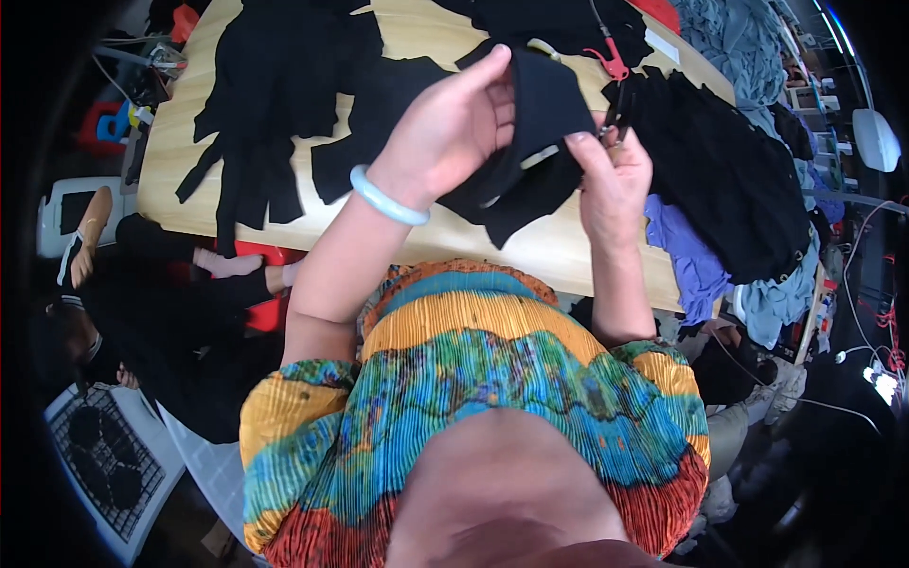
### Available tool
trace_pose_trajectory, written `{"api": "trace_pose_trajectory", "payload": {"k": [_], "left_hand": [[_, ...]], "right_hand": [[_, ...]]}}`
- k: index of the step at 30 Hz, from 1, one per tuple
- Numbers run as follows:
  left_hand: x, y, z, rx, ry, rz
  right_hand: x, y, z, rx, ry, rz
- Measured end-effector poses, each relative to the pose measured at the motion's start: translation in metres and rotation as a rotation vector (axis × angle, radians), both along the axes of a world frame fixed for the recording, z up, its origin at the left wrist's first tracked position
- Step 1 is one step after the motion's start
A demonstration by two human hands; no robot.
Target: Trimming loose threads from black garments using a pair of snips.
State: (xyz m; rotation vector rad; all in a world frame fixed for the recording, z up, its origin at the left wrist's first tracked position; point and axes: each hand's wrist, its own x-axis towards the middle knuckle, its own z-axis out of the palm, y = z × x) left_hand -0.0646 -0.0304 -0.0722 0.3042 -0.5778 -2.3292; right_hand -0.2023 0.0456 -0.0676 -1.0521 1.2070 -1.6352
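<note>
Cloth (551,102), black, smooth and bowed, hangs above the desk (559,244), held by the left grip (464,123) and pinched by the right grip (615,175).

Near edge: tabletop (559,248) is leaving passage
Middle: held cloth (552,99) is blocking
Right: black heap (724,180) is obstructing

Our left forearm (346,251) slants toward one o'clock; our left hand (454,123) points its thumb (485,71) likewise. Our right forearm (620,284) rises toward twelve, our right hand (611,185) bent-fingered, its thumb angled toward eleven.
</note>
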Motion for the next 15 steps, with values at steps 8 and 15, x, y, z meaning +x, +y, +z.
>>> {"api": "trace_pose_trajectory", "payload": {"k": [8, 15], "left_hand": [[0.015, 0.041, -0.005, -0.511, -0.405, 0.198], [0.021, 0.037, -0.009, -0.494, -0.418, 0.243]], "right_hand": [[-0.002, 0.0, 0.015, 0.033, 0.276, -0.148], [0.001, 0.006, 0.025, 0.052, 0.366, -0.127]]}}
